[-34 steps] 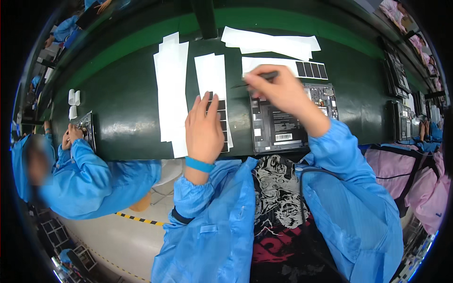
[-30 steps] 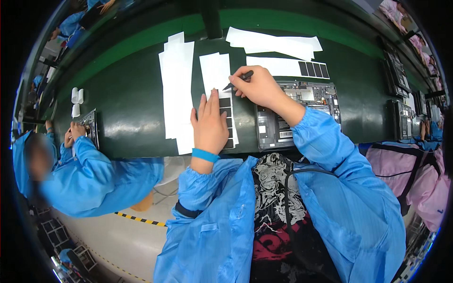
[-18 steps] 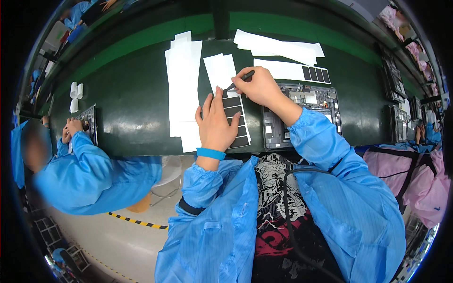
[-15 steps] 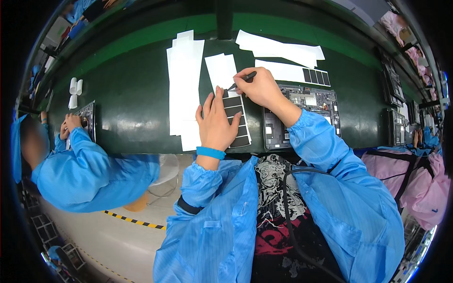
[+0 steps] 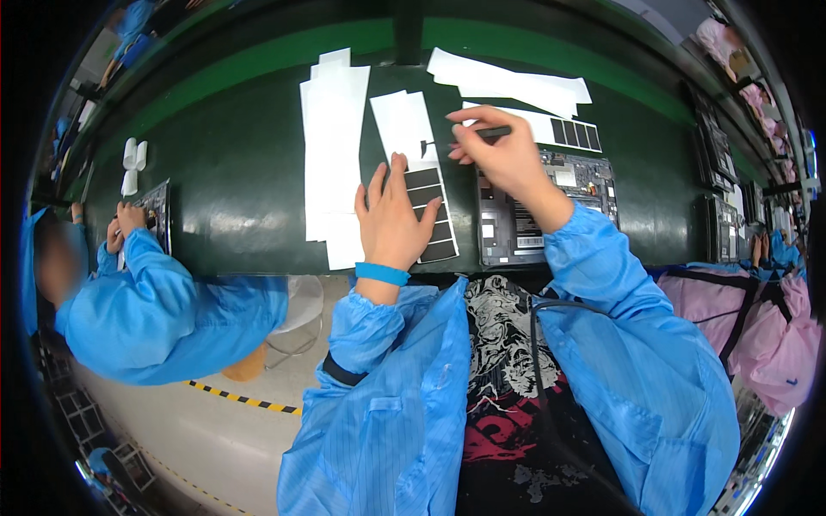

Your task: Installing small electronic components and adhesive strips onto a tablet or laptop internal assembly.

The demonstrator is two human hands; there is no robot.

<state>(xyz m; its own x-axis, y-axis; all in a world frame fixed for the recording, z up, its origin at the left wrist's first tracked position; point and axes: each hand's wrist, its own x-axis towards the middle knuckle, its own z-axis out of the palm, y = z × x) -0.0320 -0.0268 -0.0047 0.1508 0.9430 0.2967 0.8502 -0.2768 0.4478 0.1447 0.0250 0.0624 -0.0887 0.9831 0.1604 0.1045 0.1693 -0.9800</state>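
Note:
My left hand (image 5: pixel 394 219) lies with fingers spread on a white sheet with black rectangular stickers (image 5: pixel 428 209), pressing it to the bench. In my right hand (image 5: pixel 509 155) is a slim black pen-like tool (image 5: pixel 493 132), pinched between thumb and fingers; I cannot tell whether it is tweezers. Just left of that hand, over the upper part of the sheet, is a small dark strip (image 5: pixel 425 148); whether the tool touches it is unclear. Below and right of my right hand lies an open laptop base (image 5: pixel 508 236) with its inner parts showing.
White paper strips (image 5: pixel 331 155) lie stacked to the left, more strips (image 5: pixel 508 83) at the back. A second sheet with black stickers (image 5: pixel 576 134) lies behind the laptop base. White rolls (image 5: pixel 130 155) and a co-worker in blue (image 5: pixel 146 318) are at left. Other devices (image 5: pixel 718 228) stand at right.
My right hand has moved right, away from my left fingertips, with the tool. The dark piece near those fingertips now appears higher on the sheet. My left hand stays on the sheet.

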